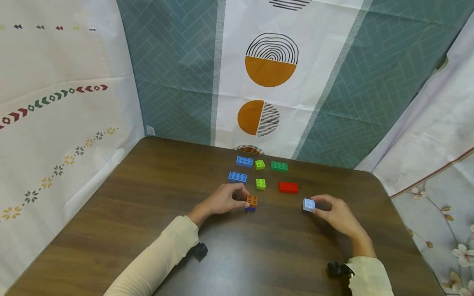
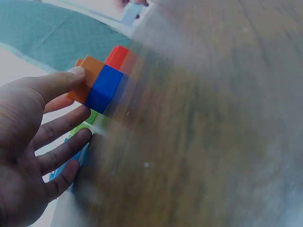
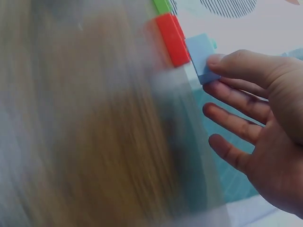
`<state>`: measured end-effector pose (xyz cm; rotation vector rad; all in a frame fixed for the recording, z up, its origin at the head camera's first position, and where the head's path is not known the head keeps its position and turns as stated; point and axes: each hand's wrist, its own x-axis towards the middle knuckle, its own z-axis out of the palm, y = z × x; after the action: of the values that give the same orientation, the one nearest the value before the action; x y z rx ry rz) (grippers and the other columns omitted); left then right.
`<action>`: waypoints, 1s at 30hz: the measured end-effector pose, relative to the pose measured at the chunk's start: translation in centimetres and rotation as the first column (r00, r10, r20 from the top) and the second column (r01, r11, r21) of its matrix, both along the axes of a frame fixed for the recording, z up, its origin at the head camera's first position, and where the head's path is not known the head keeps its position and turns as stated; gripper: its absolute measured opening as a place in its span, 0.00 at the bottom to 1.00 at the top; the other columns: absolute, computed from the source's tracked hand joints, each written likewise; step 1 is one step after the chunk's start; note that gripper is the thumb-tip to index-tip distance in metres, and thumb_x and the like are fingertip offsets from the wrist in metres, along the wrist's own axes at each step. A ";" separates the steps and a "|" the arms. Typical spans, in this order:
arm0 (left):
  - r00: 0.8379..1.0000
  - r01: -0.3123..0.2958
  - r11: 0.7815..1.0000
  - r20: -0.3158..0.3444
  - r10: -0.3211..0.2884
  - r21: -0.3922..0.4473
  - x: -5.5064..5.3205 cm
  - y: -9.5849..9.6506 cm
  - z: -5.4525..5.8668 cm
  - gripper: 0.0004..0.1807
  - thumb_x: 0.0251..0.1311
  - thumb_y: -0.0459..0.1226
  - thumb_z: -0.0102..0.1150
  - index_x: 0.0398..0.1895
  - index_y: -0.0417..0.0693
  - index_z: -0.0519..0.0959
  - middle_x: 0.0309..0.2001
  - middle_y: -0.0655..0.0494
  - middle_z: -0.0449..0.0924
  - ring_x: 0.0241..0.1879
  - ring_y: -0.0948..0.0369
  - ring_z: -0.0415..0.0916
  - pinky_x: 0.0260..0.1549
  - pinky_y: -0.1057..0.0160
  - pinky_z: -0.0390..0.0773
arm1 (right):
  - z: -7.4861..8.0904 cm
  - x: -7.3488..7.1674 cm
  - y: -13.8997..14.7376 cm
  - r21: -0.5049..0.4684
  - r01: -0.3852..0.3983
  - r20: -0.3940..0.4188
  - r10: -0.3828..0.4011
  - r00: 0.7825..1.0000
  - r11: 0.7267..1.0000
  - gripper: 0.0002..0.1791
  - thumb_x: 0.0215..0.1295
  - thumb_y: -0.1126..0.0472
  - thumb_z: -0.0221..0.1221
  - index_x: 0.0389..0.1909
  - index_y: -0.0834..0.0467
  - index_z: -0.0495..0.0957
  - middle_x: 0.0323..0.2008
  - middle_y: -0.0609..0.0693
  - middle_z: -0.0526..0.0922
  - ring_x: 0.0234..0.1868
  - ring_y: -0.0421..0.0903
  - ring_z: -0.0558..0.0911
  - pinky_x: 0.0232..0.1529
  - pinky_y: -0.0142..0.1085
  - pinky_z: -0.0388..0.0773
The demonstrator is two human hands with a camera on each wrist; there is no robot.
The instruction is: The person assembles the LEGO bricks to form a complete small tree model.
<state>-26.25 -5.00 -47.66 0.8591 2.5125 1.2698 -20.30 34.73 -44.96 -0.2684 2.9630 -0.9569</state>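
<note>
Nearest, pale sleeves [image 1: 159, 263] and dark wrist pieces [image 1: 200, 250] over the brown table [image 1: 259, 255]; liable to brush the wood if lowered further.

Next, in the left hand [image 1: 222, 200], pinched between thumb and finger: an orange brick [image 1: 252, 200], with a dark blue brick [image 1: 250, 209] flush beneath. Apparently gripped by the orange part only, so likely to shed the lower part if loosely pressed together. Cannot tell how firmly joined, nor whether touching the table.

At much the same depth, well to the right, in the right hand [image 1: 338, 216]: a light blue brick [image 1: 308, 204], pinched near an edge by thumb and fingertips. Could twist or slip out if pushed off-centre.

Just beyond, a row of 3: blue brick [image 1: 237, 177] close to the left knuckles, lime brick [image 1: 261, 183], red brick [image 1: 288, 188]. Easily nudged by a careless forward reach.

Farthest on the wood, 3 more: blue, lime [image 1: 260, 165] and green [image 1: 279, 166]. Perhaps at risk of sliding toward the hanging cloth [image 1: 255, 115] if bumped.
</note>
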 end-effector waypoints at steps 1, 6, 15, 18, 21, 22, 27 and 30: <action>1.000 -0.001 1.000 0.000 0.001 -0.002 0.0 0.0 0.0 0.12 0.63 0.45 0.72 0.46 0.60 0.81 0.46 0.64 0.87 0.47 0.65 0.83 0.54 0.59 0.83 | 0.0 -0.1 -0.4 -0.006 0.001 -0.002 -0.001 1.000 1.000 0.21 0.67 0.56 0.68 0.59 0.56 0.81 0.58 0.61 0.84 0.58 0.61 0.80 0.62 0.66 0.74; 1.000 0.000 1.000 0.001 0.000 -0.002 0.0 0.1 0.2 0.12 0.63 0.44 0.72 0.47 0.59 0.81 0.46 0.63 0.87 0.47 0.65 0.82 0.54 0.59 0.83 | 0.1 -0.3 -2.5 -0.033 -0.016 -0.014 0.016 1.000 0.999 0.21 0.67 0.56 0.68 0.59 0.55 0.82 0.59 0.59 0.84 0.59 0.60 0.80 0.62 0.65 0.76; 1.000 0.006 1.000 -0.017 -0.006 -0.006 0.0 0.3 0.4 0.11 0.64 0.45 0.71 0.46 0.59 0.81 0.46 0.64 0.87 0.47 0.65 0.82 0.53 0.60 0.83 | 0.4 -0.7 -6.0 -0.084 -0.051 -0.086 0.043 0.995 0.995 0.21 0.65 0.55 0.70 0.58 0.54 0.82 0.55 0.54 0.86 0.56 0.57 0.82 0.60 0.61 0.80; 1.000 0.008 1.000 -0.013 -0.008 -0.008 0.0 0.3 0.4 0.11 0.64 0.45 0.71 0.47 0.59 0.81 0.46 0.64 0.86 0.47 0.65 0.82 0.53 0.59 0.83 | 0.5 -0.8 -7.0 -0.097 -0.057 -0.096 0.047 0.994 0.994 0.20 0.64 0.57 0.71 0.57 0.54 0.83 0.53 0.53 0.86 0.53 0.55 0.82 0.58 0.59 0.81; 1.000 0.006 1.000 -0.011 -0.006 -0.011 0.1 0.3 0.4 0.11 0.64 0.44 0.71 0.47 0.59 0.81 0.46 0.64 0.86 0.47 0.64 0.82 0.54 0.59 0.83 | 0.7 -1.0 -7.9 -0.115 -0.083 -0.113 0.069 0.991 0.990 0.20 0.63 0.58 0.71 0.56 0.55 0.83 0.52 0.53 0.87 0.52 0.54 0.83 0.58 0.57 0.81; 1.000 0.006 1.000 -0.010 -0.006 -0.009 0.1 0.3 0.4 0.11 0.64 0.44 0.71 0.47 0.59 0.81 0.46 0.64 0.87 0.47 0.64 0.82 0.54 0.59 0.83 | 0.8 -1.0 -8.3 -0.123 -0.091 -0.122 0.076 0.990 0.988 0.20 0.63 0.59 0.72 0.55 0.55 0.83 0.52 0.53 0.87 0.51 0.54 0.83 0.57 0.57 0.82; 1.000 0.000 1.000 -0.009 0.000 -0.002 0.2 0.2 0.4 0.12 0.63 0.43 0.72 0.46 0.58 0.81 0.46 0.63 0.87 0.47 0.64 0.82 0.54 0.60 0.83 | 1.2 -1.3 -10.0 -0.177 -0.137 -0.145 0.112 0.983 0.975 0.19 0.62 0.60 0.72 0.54 0.56 0.84 0.50 0.51 0.87 0.51 0.57 0.84 0.56 0.57 0.82; 1.000 0.001 1.000 -0.013 -0.001 0.002 0.2 0.1 0.4 0.11 0.63 0.43 0.72 0.46 0.57 0.81 0.45 0.62 0.87 0.46 0.65 0.82 0.53 0.60 0.83 | 1.4 -1.5 -11.1 -0.195 -0.159 -0.140 0.133 0.981 0.968 0.19 0.62 0.59 0.72 0.54 0.54 0.84 0.50 0.50 0.87 0.51 0.56 0.84 0.57 0.57 0.82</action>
<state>-26.02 -4.87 -47.24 0.8717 2.5209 1.2709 -21.76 23.60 -43.59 -0.5628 2.9016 -1.2708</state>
